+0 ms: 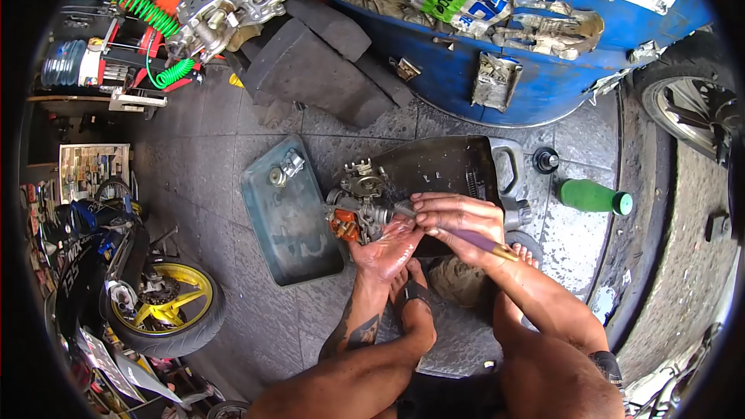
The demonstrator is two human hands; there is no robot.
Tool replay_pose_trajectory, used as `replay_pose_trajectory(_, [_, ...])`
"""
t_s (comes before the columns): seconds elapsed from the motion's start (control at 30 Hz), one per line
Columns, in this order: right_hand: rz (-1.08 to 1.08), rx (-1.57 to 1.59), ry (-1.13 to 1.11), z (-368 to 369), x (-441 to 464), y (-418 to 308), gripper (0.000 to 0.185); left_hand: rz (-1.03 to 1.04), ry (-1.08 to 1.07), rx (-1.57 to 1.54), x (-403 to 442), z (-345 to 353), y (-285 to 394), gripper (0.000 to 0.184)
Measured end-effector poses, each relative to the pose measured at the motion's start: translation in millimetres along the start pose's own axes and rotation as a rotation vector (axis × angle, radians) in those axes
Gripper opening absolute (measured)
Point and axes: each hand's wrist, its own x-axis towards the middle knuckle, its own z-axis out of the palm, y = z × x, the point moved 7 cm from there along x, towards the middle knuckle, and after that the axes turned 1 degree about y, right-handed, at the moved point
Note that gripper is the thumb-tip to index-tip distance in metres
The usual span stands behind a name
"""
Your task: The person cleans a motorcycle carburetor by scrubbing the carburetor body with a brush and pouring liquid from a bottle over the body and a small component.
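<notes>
A person's right hand (462,221) is pinching a purple-handled brush (479,242), its tip hard to make out, the left hand (388,254) is holding a carburetor (365,208) between a tray (289,221) and a black container (454,167), fingers largely hidden, a blue drum (543,87) is standing beyond, cut off above.

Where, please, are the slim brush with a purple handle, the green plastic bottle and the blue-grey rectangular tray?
Slim purple-handled brush (477,241): head view, on its handle.
Green plastic bottle (585,195): head view, on its body.
Blue-grey rectangular tray (285,216): head view, on its bare bottom.
</notes>
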Motion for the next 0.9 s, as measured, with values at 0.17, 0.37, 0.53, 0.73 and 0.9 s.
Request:
replay_pose_trajectory(0.17, [0.319,-0.133,-0.008,-6,-11,33,0.019,-0.090,-0.273,-0.119,6,1,-4,0.098])
replay_pose_trajectory(0.37, [0.186,-0.016,-0.096,13,4,1,0.021,-0.010,-0.065,0.089,8,-14,9,0.086])
replay_pose_trajectory(0.53, [0.363,-0.024,-0.174,20,2,11,0.026,-0.018,-0.032,-0.028,13,-23,17,0.090])
replay_pose_trajectory(0.73, [0.271,-0.087,-0.145,18,10,-2,0.023,-0.065,-0.061,-0.197,9,-27,16,0.091])
replay_pose_trajectory(0.9, [0.506,-0.185,-0.016,4,5,22,0.019,0.016,0.110,-0.172,13,-35,15,0.094])
